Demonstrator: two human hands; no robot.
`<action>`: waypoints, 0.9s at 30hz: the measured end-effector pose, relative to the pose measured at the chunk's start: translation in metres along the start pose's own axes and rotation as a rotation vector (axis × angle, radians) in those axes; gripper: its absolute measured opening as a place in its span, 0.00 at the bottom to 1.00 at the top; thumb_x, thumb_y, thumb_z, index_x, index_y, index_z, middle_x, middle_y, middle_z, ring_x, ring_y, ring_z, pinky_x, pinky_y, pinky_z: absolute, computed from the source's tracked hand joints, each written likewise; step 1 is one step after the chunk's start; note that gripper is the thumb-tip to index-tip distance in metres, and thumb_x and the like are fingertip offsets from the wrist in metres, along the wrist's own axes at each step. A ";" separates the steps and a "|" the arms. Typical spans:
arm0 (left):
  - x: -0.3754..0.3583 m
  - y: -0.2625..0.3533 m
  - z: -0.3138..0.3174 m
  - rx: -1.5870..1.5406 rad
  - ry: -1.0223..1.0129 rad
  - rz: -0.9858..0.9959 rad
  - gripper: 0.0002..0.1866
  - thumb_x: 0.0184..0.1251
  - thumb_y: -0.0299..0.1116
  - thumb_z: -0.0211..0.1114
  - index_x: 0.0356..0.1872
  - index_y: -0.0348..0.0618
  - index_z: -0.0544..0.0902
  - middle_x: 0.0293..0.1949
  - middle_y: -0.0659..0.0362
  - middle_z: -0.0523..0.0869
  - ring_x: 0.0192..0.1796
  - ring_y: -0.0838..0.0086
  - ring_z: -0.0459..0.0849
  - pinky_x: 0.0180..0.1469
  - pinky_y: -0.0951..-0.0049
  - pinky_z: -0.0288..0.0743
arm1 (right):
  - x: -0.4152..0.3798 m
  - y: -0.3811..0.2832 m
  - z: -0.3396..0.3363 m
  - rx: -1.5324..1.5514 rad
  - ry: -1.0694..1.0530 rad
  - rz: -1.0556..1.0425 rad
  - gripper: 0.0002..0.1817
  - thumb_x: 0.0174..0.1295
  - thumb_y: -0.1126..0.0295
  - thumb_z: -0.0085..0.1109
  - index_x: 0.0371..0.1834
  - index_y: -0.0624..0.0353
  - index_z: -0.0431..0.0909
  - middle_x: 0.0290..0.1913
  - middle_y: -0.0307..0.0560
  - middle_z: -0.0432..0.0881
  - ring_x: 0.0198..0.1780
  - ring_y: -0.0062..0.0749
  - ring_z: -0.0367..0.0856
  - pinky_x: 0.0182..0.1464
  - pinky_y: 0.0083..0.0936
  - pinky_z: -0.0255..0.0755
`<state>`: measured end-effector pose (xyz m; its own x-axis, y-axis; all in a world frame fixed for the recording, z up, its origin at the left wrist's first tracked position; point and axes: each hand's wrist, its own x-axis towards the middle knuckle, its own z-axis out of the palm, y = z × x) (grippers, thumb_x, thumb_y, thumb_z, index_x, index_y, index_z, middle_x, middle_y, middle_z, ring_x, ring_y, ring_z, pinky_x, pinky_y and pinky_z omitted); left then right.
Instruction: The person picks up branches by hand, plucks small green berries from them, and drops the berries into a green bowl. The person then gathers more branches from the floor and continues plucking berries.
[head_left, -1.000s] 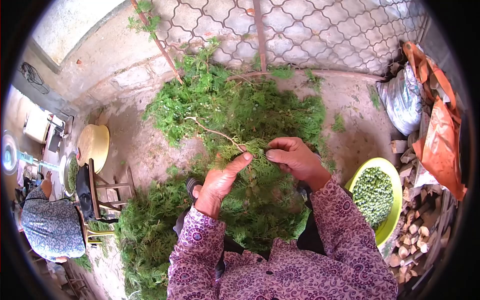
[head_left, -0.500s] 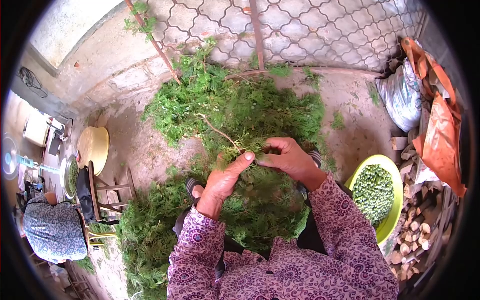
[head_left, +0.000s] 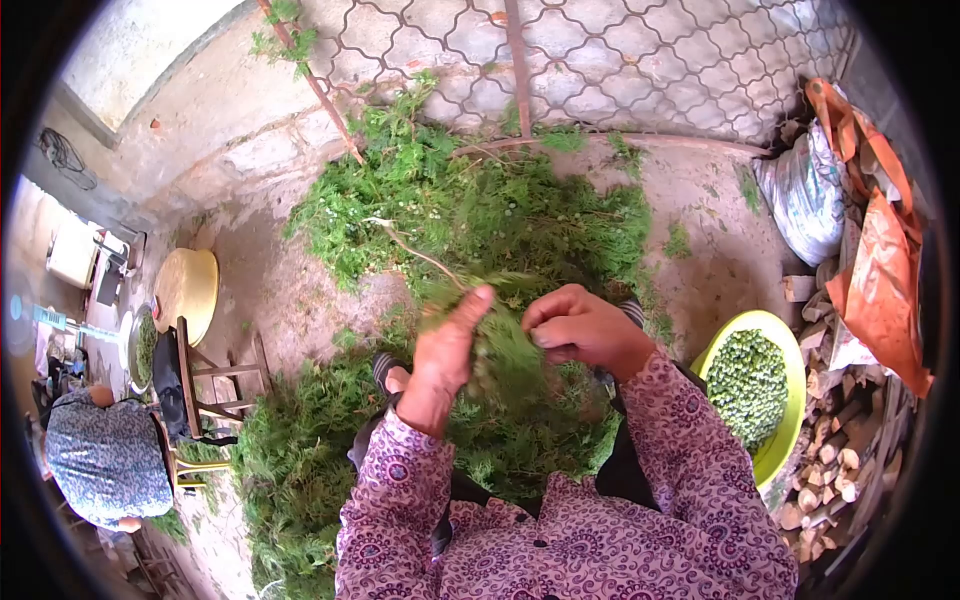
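My left hand (head_left: pixel 445 352) is closed on a leafy evergreen branch (head_left: pixel 505 345); its bare woody stem points up and left from my thumb, and the green sprays hang to the right, smeared by motion. Close to those sprays is my right hand (head_left: pixel 588 328), its thumb and fingers pinched together. Whatever lies in that pinch is too small or hidden to make out. Beyond my hands spreads a heap of cut evergreen branches (head_left: pixel 400 190), with small pale berries among the leaves. More cut greenery (head_left: pixel 290 480) lies around my feet and to the left.
A yellow-green basin (head_left: pixel 797 400) of green berries stands at my right, beside stacked firewood (head_left: pixel 835 460), a white sack (head_left: pixel 805 195) and an orange sheet (head_left: pixel 880 285). At left are a wooden stool (head_left: pixel 225 375), a yellow tub (head_left: pixel 205 295) and another person (head_left: pixel 110 455). A metal lattice (head_left: pixel 640 70) leans behind.
My left hand has turned the branch, so its stem tip sits further left and its sprays swing lower. My right hand has drawn slightly right, away from my left thumb.
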<state>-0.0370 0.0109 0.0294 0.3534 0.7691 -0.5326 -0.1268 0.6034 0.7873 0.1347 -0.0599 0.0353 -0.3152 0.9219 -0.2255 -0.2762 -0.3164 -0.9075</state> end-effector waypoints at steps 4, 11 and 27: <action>0.027 -0.013 -0.024 -0.155 0.071 0.131 0.26 0.51 0.39 0.70 0.47 0.32 0.75 0.44 0.54 0.79 0.44 0.73 0.75 0.47 0.73 0.70 | -0.012 -0.005 -0.007 0.211 0.060 -0.180 0.07 0.53 0.75 0.49 0.31 0.63 0.76 0.17 0.37 0.71 0.16 0.14 0.62 0.18 0.13 0.54; 0.032 -0.020 -0.012 -0.143 0.151 0.211 0.28 0.50 0.37 0.71 0.50 0.33 0.73 0.47 0.56 0.77 0.47 0.73 0.74 0.50 0.73 0.69 | -0.002 0.001 -0.004 0.100 0.035 -0.085 0.09 0.59 0.66 0.54 0.33 0.61 0.74 0.20 0.34 0.71 0.17 0.12 0.63 0.19 0.11 0.55; 0.022 -0.023 -0.002 0.042 -0.128 0.073 0.26 0.56 0.44 0.65 0.49 0.34 0.74 0.45 0.57 0.78 0.44 0.76 0.75 0.47 0.76 0.69 | 0.023 0.023 0.000 -0.441 0.386 -0.212 0.14 0.52 0.62 0.62 0.23 0.64 0.76 0.18 0.34 0.71 0.22 0.13 0.65 0.23 0.18 0.60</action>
<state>-0.0286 0.0142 -0.0015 0.4602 0.7757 -0.4319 -0.1181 0.5356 0.8362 0.1215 -0.0457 0.0092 0.0793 0.9950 -0.0614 0.1299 -0.0714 -0.9890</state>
